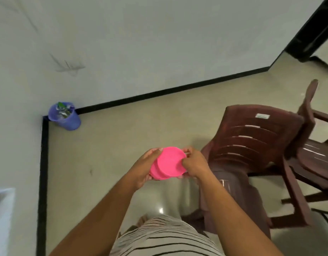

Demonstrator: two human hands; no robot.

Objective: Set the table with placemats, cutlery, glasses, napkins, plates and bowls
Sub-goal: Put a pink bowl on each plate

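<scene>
Two bare hands hold a small stack of round, flat, bright pink plastic plates [168, 163] out in front of the body, above the floor. At least two discs can be counted, one slid a little off the other; motion blur hides whether there are more beneath. The left hand [146, 167] cups the stack from its left edge and underside, its fingers [156, 151] curled up around the rim and gripping it. The right hand [194, 163] grips the right edge, thumb on the top face and the other fingers wrapped over the rim. Both forearms are bare, and a grey shirt with thin dark stripes [165, 237] shows at the bottom of the view.

Two dark brown moulded plastic chairs with slatted backs [251, 145] stand to the right on the glossy beige tiled floor [122, 135], close against each other, the nearer one beside the right hand.

One container is in view: a single purple plastic bin [65, 116] set in the corner where two pale walls [141, 43] meet, touching the black skirting [43, 163]. It is filled with crumpled scraps, some green and some silvery; what they are cannot be made out. A blurred pale object sits at the lower left edge.
</scene>
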